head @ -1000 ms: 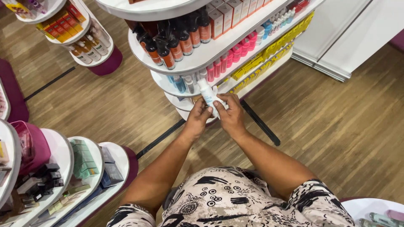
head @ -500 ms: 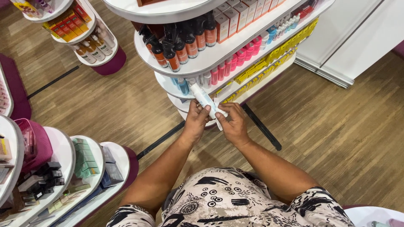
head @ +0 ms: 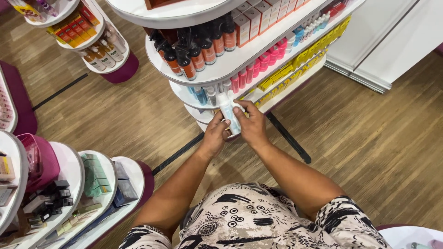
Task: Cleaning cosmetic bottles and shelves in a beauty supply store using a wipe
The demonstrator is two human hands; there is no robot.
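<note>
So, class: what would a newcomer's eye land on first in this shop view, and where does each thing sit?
At the centre, the left hand and right hand together hold a white bottle in front of a round tiered display stand. On the stand above, dark bottles with orange labels line one tier, with pink bottles and yellow boxes on the tiers below. A wooden floor spreads around it.

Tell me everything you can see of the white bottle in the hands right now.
The white bottle is slim and looks like plastic, with a pale blue label along its body and a white cap end pointing away, toward the shelf. It is held tilted above the wooden floor, in front of the lower tiers. The left hand grips its lower side; the right hand wraps its other side. Both touch it.
</note>
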